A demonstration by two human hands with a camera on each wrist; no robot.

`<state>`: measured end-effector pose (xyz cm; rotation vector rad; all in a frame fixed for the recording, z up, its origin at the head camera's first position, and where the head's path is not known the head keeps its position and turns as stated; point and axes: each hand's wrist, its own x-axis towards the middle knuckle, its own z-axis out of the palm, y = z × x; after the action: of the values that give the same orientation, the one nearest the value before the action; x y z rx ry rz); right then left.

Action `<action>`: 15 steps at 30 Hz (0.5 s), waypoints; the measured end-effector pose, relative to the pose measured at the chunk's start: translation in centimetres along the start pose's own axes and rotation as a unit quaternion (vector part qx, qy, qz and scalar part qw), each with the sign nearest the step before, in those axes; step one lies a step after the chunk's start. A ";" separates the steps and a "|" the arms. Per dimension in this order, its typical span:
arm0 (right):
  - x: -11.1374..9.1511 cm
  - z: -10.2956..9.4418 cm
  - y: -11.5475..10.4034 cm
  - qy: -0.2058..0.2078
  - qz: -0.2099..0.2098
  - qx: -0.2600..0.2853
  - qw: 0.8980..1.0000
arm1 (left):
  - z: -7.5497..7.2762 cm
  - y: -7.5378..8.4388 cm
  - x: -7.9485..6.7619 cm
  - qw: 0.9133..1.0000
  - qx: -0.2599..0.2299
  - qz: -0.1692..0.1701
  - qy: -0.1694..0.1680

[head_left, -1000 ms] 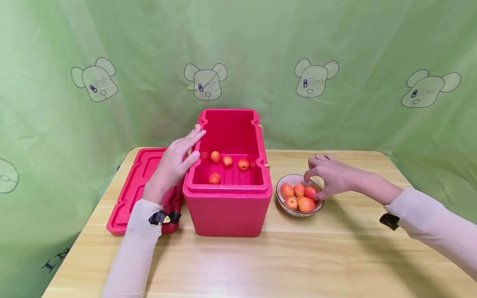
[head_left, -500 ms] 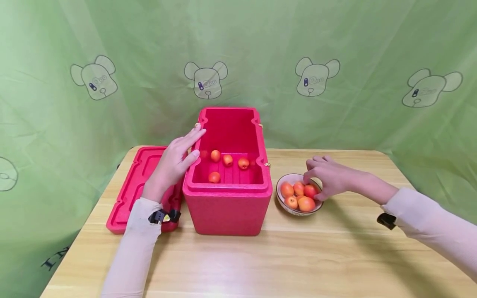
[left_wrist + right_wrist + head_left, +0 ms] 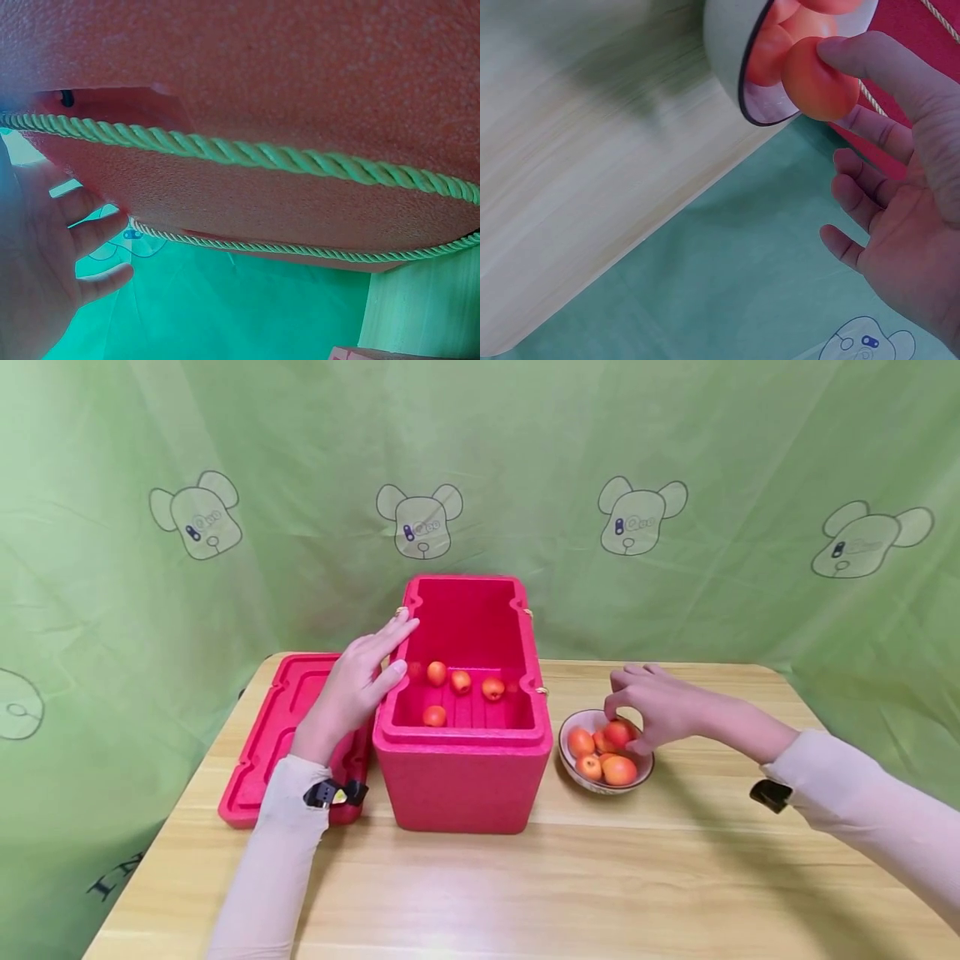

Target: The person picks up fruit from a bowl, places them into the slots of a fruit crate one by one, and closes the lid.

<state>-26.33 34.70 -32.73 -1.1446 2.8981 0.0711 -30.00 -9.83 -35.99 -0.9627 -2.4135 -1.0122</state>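
My right hand [image 3: 663, 703] pinches a small orange-red fruit [image 3: 819, 81] between thumb and index finger, with the other fingers loosely bent. That fruit is just above the white, dark-rimmed bowl [image 3: 592, 789], in which several more orange fruits [image 3: 618, 770] lie. A deep red foam box [image 3: 461, 785] stands lidless left of the bowl. Several orange fruits [image 3: 461, 682] rest on its floor. My left hand [image 3: 351, 687] rests on the box's left rim, its fingers straight and holding nothing; in the left wrist view those fingers lie along the box edge.
The red lid [image 3: 258, 760] lies on the table left of the box, partly under my left forearm. Twisted cord [image 3: 255, 154] runs along the box's side. A green curtain [image 3: 525, 460] hangs behind the wooden table [image 3: 600, 893].
My right hand has shifted slightly left and up, and the fruit between its fingers has risen a little from the others in the bowl. The left hand stays on the box rim.
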 end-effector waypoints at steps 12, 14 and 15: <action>0.8 -1.8 -0.6 0.002 0.009 0.004 1.000 | -0.1 -0.1 0.0 1.000 -0.003 0.000 -0.002; 1.0 -2.4 -0.7 0.009 0.009 -0.005 1.000 | 0.0 -0.1 0.0 1.000 -0.003 0.001 -0.003; 1.1 -2.7 -0.7 0.013 0.009 -0.009 1.000 | 0.0 -0.1 0.1 1.000 -0.002 0.001 -0.003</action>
<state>-26.67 33.27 -30.07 -1.1317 2.9365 0.0850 -30.13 -9.87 -36.03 -0.9708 -2.4146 -1.0156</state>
